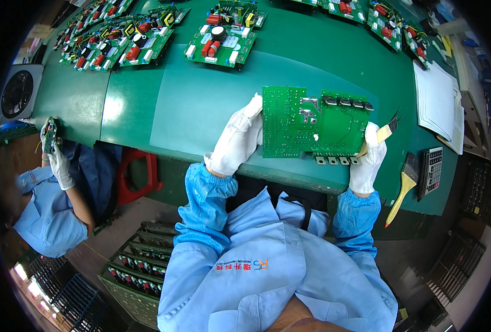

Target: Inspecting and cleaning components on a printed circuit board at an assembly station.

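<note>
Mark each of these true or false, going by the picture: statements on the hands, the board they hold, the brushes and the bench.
1. Both hands wear white gloves. True: left hand, right hand.
2. The held circuit board shows its solder side, green. True.
3. The right hand is empty apart from the board. False: it also holds a small brush.
4. A second brush lies on the green bench beside a calculator. True.
5. The bench's far side is bare. False: populated boards lie there.
</note>
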Motion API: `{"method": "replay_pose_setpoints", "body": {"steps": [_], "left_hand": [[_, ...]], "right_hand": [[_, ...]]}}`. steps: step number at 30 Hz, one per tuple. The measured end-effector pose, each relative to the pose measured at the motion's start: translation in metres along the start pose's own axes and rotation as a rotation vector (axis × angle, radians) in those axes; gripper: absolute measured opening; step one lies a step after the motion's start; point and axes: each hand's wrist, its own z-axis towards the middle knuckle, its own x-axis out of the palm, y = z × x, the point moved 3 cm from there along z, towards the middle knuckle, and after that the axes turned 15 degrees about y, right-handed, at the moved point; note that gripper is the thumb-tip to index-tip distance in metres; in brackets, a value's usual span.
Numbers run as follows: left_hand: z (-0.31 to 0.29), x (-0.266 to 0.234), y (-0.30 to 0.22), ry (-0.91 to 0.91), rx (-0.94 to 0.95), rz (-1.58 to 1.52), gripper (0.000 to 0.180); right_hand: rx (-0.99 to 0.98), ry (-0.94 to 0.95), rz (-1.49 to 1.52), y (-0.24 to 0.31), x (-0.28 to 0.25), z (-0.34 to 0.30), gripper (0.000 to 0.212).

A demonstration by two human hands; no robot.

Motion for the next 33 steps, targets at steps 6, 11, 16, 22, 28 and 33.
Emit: {"method": "replay_pose_setpoints", "body": {"steps": [6,11,16,22,28,33], "left_hand": [[0.001,0.009,-0.008,0.036,0.148,0.058,0.05],[0.0,0.006,-0.004,0.003,0.046,-0.012,0.05],[0.0,0.004,-0.003,-0.032,0.003,0.024,0.05],[-0.001,0.002,-0.002,-0.025,-0.013,0.013,0.051],[0.002,0.003,0.0,-0.06,-0.064,-0.214,0.05],[0.002,0.003,0.002,-0.093,-0.055,-0.288,0.049]], "right_hand": [[-0.022,-0.012,0.032,0.004,0.003,-0.001,0.03],[-0.02,-0.044,0.064,0.008,0.007,-0.003,0.03],[-0.031,-0.015,0.055,0.005,0.003,-0.001,0.028],[-0.022,-0.016,0.08,0.004,0.002,-0.001,0.026],[-0.038,-0.026,0.049,0.005,0.003,-0.001,0.026],[-0.038,-0.012,0.082,0.005,0.003,-0.001,0.027]]}}
